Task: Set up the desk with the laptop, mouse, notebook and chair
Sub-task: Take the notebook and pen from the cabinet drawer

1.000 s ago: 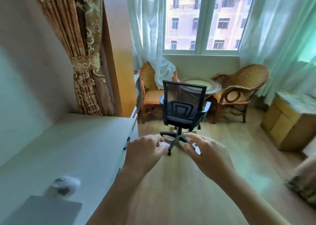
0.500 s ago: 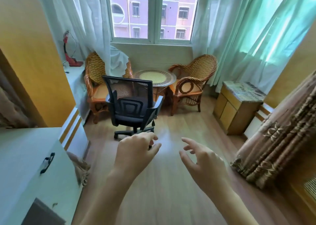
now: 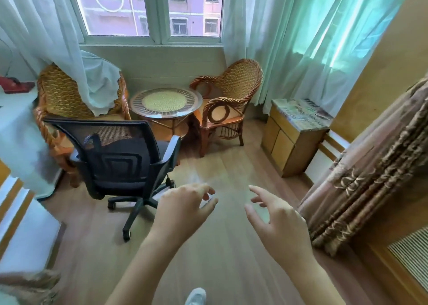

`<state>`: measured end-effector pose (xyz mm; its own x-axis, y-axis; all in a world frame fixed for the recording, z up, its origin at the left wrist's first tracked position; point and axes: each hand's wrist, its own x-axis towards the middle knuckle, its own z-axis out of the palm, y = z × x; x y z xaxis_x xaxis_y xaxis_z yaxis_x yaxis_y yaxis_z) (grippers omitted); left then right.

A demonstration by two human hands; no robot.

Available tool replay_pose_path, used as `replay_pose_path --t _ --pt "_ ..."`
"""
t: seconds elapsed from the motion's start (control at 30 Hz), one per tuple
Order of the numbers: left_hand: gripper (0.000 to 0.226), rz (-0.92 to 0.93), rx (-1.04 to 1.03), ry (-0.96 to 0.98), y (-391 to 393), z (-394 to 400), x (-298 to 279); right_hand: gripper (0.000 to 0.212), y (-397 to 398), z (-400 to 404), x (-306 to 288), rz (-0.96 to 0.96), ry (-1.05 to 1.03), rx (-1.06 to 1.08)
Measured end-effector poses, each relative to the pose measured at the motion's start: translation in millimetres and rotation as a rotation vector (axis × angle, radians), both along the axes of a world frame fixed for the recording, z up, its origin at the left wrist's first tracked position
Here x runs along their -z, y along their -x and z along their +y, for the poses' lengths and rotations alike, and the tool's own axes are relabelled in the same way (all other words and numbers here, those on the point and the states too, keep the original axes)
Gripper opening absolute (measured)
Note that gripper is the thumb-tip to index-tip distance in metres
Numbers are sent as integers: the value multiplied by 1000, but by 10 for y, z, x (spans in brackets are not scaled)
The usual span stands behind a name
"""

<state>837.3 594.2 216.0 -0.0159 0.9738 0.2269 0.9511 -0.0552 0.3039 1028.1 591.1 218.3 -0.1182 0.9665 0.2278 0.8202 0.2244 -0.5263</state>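
Black mesh-backed chair (image 3: 120, 158) on castors; left hand (image 3: 185, 208), right hand (image 3: 278, 223) spread, empty.

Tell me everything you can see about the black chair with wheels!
The black office chair stands upright on the wooden floor, its back turned toward the camera. It has a see-through mesh backrest, a dark padded seat, two armrests with pale tops, and a star-shaped base on small caster wheels. It sits just in front of a wicker armchair, near the round wicker table. Neither hand touches it; the left hand hovers nearby.
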Motion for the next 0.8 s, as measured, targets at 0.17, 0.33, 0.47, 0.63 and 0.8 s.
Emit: replay_pose_path --t 0.17,0.33,0.47,0.63,0.8 --pt "22 -4 104 -5 82 1219 -16 41 104 1046 34 12 44 96" --pt "24 48 249 26 58 2352 -56 37 73 1989 11 5 63 194" --pt "27 55 322 50 -47 3231 10 36 -38 2775 51 32 74 255" --pt "25 -8 341 78 -260 4372 99 36 -239 3925 204 81 93 264" --pt "25 21 328 63 -462 5552 108 35 -410 5199 273 81 137 225"
